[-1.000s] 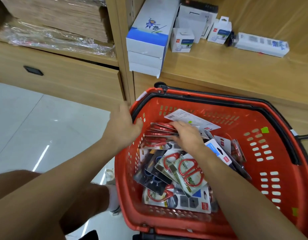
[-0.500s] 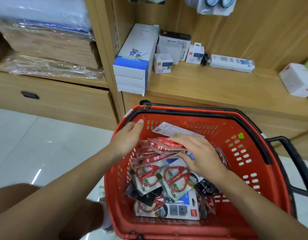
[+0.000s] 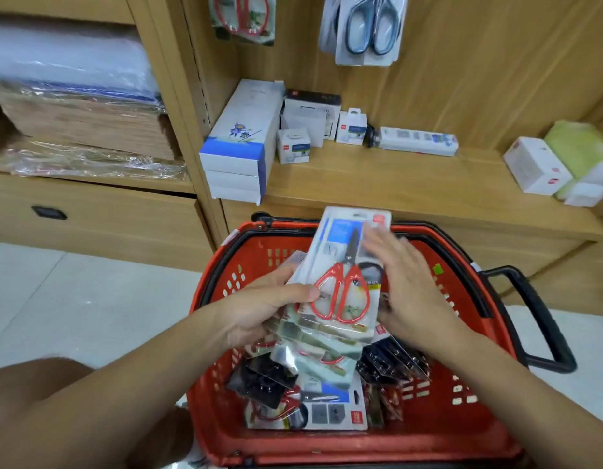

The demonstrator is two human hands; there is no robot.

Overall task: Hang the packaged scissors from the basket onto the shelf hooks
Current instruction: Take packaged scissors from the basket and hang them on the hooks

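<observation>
vs 0.5 s ago: left hand (image 3: 259, 306) is off the basket (image 3: 462, 431) rim, now pinching a fanned stack of packaged scissors (image 3: 344, 286) lifted above the basket, thumb on top; right hand (image 3: 408, 289) is out of the pile, blurred, fingers straight against the stack's right edge.

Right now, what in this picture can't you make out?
Head view:
- Hidden: the hooks, behind the hanging red-handled pack and blue-handled pack, both cut off by the top edge.
- Blurred: the right hand; whether it touches the top pack is unclear.
- Overlapping: the stack in the left hand, count unknown.
- Label print: too small.
</observation>
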